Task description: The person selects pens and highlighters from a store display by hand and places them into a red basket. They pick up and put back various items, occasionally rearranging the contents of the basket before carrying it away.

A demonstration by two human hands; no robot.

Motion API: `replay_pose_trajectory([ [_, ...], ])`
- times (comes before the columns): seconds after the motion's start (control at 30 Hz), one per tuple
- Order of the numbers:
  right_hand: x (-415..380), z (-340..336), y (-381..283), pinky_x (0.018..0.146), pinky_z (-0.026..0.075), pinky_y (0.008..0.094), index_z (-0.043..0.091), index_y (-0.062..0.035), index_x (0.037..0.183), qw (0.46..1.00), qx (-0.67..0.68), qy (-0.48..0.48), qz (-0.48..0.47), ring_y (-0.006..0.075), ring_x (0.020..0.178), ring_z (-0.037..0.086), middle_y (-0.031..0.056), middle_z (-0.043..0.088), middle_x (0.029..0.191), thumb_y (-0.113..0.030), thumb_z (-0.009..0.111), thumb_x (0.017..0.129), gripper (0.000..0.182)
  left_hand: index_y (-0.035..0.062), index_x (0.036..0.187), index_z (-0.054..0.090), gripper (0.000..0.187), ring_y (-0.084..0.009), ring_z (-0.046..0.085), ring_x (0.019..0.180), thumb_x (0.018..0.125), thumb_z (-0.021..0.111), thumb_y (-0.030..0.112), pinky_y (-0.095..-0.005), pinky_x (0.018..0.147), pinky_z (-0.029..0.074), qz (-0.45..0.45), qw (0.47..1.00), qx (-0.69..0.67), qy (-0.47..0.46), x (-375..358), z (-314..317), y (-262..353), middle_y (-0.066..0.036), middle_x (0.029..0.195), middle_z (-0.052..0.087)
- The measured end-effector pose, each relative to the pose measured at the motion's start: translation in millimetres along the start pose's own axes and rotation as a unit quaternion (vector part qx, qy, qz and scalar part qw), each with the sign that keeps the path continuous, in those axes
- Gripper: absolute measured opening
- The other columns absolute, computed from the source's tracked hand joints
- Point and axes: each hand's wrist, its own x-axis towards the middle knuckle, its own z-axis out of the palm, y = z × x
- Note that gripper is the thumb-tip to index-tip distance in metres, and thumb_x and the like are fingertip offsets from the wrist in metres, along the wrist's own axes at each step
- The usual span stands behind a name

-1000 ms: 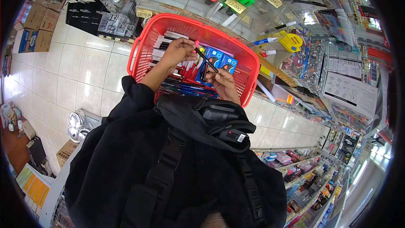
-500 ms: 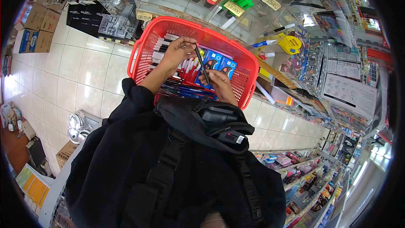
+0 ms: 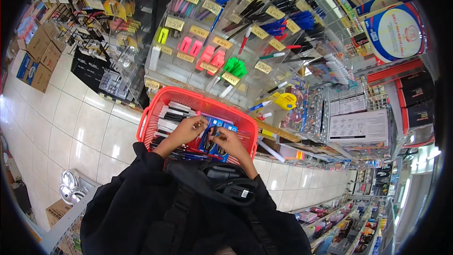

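Observation:
Over a red plastic basket (image 3: pixel 203 95), my two hands are close together. My right hand (image 3: pixel 227 141) pinches a dark pen (image 3: pixel 214 131), seen foreshortened. Just to its left, the fingers of my left hand (image 3: pixel 188 130) are drawn together near the pen's end; whether they hold a small part of it is hidden. Beneath them the basket contains rows of white-and-black markers (image 3: pixel 175 112), several dark pens along the near side, and blue packs (image 3: pixel 230 127) on the right.
A clear display rack (image 3: pixel 188 73) of pens and highlighters with price tags rises beyond the basket. Cardboard boxes (image 3: pixel 40 61) stand on the tiled floor (image 3: pixel 89 132) at the left. Shelves of goods (image 3: pixel 339 229) run along the right.
The view has tilted up, showing more of the rack, and the basket appears lower. My hands have come closer together, and the pen that stretched between them is now foreshortened by my right hand.

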Motion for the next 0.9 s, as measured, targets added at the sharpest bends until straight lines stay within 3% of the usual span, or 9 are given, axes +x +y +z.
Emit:
replay_pose_trajectory([
  [0.03,2,-12,-15,0.064,0.046,0.0227,0.059,-0.0027,0.099,0.997,-0.026,0.039,-0.063,0.0058,0.075,0.059,0.0009,0.064,0.084,-0.008,0.068,0.089,0.015,0.0022,0.101,0.064,0.019,-0.0227,0.064,0.081,0.088,0.062,0.016,-0.0321,0.075,0.050,-0.013,1.000,0.025,0.012,-1,-3,0,-0.011,0.091,0.067],
  [0.13,4,-56,-87,0.061,0.047,0.0252,0.055,-0.0034,0.115,0.977,-0.095,0.138,-0.130,0.0094,0.069,0.058,0.0013,0.057,0.077,-0.012,0.069,0.086,0.033,0.0032,0.101,0.064,0.023,-0.0293,0.065,0.087,0.089,0.061,0.023,-0.0389,0.076,0.051,0.061,0.957,0.275,0.066,-9,-15,-20,-0.014,0.093,0.067],
  [0.17,3,-67,-121,0.063,0.047,0.0243,0.053,-0.0044,0.123,0.962,-0.116,0.187,-0.162,0.0092,0.069,0.057,0.0002,0.056,0.077,-0.011,0.069,0.086,0.041,0.0043,0.099,0.065,0.029,-0.0361,0.063,0.093,0.086,0.062,0.030,-0.0459,0.081,0.050,0.043,0.942,0.329,0.050,-10,-18,-36,-0.016,0.097,0.067],
  [0.23,8,-97,-166,0.068,0.047,0.0235,0.048,-0.0053,0.132,0.941,-0.047,0.241,-0.235,0.0086,0.071,0.058,-0.0005,0.058,0.078,-0.010,0.071,0.085,0.052,0.0044,0.098,0.067,0.030,-0.0350,0.063,0.096,0.084,0.063,0.030,-0.0463,0.086,0.049,-0.033,0.924,0.380,-0.014,-16,-26,-26,-0.016,0.100,0.067],
  [0.37,25,-144,-265,0.071,0.048,0.0220,0.050,-0.0010,0.123,0.836,-0.030,0.399,-0.375,0.0092,0.078,0.062,0.0037,0.064,0.085,-0.011,0.070,0.087,0.042,0.0039,0.097,0.069,0.031,-0.0339,0.064,0.100,0.078,0.069,0.029,-0.0452,0.089,0.049,-0.116,0.891,0.430,-0.086,-18,-29,-20,-0.016,0.103,0.068],
  [0.5,66,-180,-336,0.073,0.050,0.0235,0.053,0.0008,0.117,0.722,0.017,0.445,-0.529,0.0128,0.082,0.065,0.0106,0.068,0.091,-0.011,0.068,0.089,0.033,0.0033,0.098,0.069,0.034,-0.0327,0.065,0.102,0.073,0.074,0.026,-0.0443,0.086,0.052,-0.155,0.864,0.457,-0.145,-17,-33,-10,-0.017,0.105,0.068],
  [0.6,112,-198,-362,0.072,0.051,0.0256,0.058,0.0010,0.111,0.715,-0.012,0.458,-0.528,0.0137,0.081,0.065,0.0131,0.069,0.090,-0.011,0.067,0.088,0.027,0.0031,0.098,0.070,0.034,-0.0323,0.066,0.101,0.071,0.076,0.023,-0.0443,0.085,0.053,-0.163,0.853,0.467,-0.163,-17,-34,-17,-0.016,0.105,0.069],
  [0.8,183,-209,-361,0.072,0.052,0.0342,0.066,-0.0052,0.107,0.791,-0.239,0.457,-0.329,0.0242,0.078,0.069,0.0148,0.072,0.087,-0.021,0.067,0.084,0.028,0.0035,0.098,0.070,0.029,-0.0314,0.066,0.101,0.072,0.073,0.017,-0.0432,0.084,0.053,-0.179,0.851,0.464,-0.170,-14,-35,-18,-0.016,0.105,0.069],
  [0.9,196,-204,-358,0.074,0.052,0.0377,0.070,-0.0082,0.107,0.786,-0.318,0.448,-0.284,0.0289,0.079,0.069,0.0147,0.072,0.086,-0.022,0.065,0.084,0.027,0.0032,0.098,0.070,0.027,-0.0314,0.066,0.102,0.074,0.071,0.015,-0.0434,0.085,0.053,-0.167,0.851,0.470,-0.163,-14,-35,-21,-0.017,0.105,0.069],
])
